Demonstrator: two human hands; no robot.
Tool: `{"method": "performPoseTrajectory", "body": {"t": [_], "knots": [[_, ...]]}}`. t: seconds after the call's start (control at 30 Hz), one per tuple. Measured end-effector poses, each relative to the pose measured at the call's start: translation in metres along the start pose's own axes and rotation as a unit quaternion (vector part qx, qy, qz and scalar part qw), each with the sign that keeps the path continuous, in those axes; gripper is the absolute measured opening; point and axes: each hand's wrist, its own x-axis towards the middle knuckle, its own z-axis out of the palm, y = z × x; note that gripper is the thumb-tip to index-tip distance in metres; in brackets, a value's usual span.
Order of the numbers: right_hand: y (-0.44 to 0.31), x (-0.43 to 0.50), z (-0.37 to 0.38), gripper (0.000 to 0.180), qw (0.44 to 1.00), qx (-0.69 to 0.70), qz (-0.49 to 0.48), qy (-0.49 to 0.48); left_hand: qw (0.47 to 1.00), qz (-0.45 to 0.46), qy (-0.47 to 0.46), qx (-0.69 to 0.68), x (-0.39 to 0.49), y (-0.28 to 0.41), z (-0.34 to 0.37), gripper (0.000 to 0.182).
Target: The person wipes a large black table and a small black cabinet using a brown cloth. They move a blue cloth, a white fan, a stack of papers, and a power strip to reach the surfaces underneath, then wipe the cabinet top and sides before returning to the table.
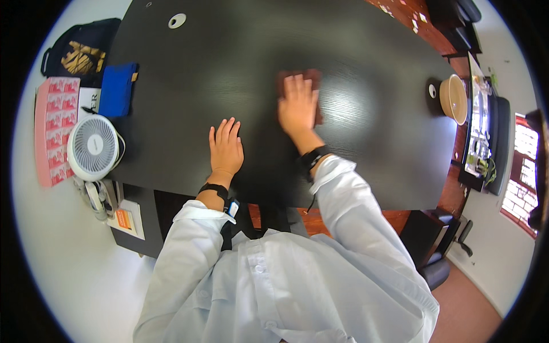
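Note:
My right hand [299,105] lies flat, palm down, on a dark red-brown cloth [318,77] on the black wood-grain desk [257,38]. The cloth's edges show past my fingertips and along the right side of the hand; the rest is hidden under the palm. To its left, nearer the desk's front edge, my left hand [226,148] rests palm down on the bare desktop with its fingers slightly apart, holding nothing. Both wrists wear black bands.
A beige bowl [453,99] stands at the desk's right edge. Along the left are a white fan [93,147], a blue folded item [116,90], a pink patterned box [55,128] and a black bag [85,36]. White-rimmed cable holes [177,20] sit in the desktop.

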Motion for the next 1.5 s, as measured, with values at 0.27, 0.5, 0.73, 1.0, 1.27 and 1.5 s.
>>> {"method": "performPoseTrajectory", "body": {"t": [0.27,0.5,0.73,1.0,1.27,1.5], "knots": [[-0.003,-0.097,-0.033,0.063,0.981,0.057,-0.132,-0.13,0.996,-0.004,0.049,-0.073,-0.003,-0.003,0.003,0.052],[0.073,-0.001,-0.004,0.065,0.983,-0.049,0.144,-0.103,0.969,0.009,0.06,-0.24,-0.003,-0.014,-0.005,0.032],[-0.088,0.042,0.014,0.063,0.994,-0.06,-0.043,-0.075,0.96,-0.043,0.135,-0.242,-0.009,-0.076,-0.03,0.028],[-0.13,-0.084,-0.019,0.06,0.966,0.08,-0.208,-0.127,0.996,-0.015,0.089,-0.027,-0.011,-0.148,-0.044,0.04],[-0.051,-0.065,-0.004,0.06,0.978,-0.074,0.194,-0.017,0.997,-0.009,0.073,-0.018,-0.011,-0.148,-0.039,0.041],[-0.216,-0.166,-0.009,0.062,0.99,0.066,-0.083,-0.097,0.995,-0.011,0.09,-0.039,-0.012,-0.149,-0.037,0.041]]}}
